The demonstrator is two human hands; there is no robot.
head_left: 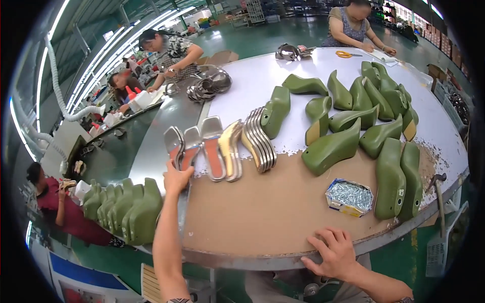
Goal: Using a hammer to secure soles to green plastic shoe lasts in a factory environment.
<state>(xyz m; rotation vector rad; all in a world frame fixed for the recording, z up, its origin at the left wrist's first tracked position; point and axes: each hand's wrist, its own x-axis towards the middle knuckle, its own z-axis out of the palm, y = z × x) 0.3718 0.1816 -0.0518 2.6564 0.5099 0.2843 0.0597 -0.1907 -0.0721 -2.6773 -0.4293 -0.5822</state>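
Observation:
My left hand (177, 178) reaches to the near ends of several shoe insoles with shiny silver heel ends and reddish-brown faces (212, 156). Its thumb and fingers are apart around the tips of the leftmost insoles, which they seem to touch. To their right lie a yellowish insole (231, 151) and a nested stack of silver-edged ones (258, 141). My right hand (331, 252) rests at the table's near edge, fingers spread, holding nothing. Beyond it sits an open box of small metal nails (349, 197). Green shoe lasts (333, 151) lie across the right side.
More green lasts (136, 209) stand in a row at the left edge. A hammer (440, 197) lies at the right edge. Orange-handled scissors (348, 54) and shiny metallic pieces (209, 83) lie farther back. One co-worker (348, 28) works across the table, others at left.

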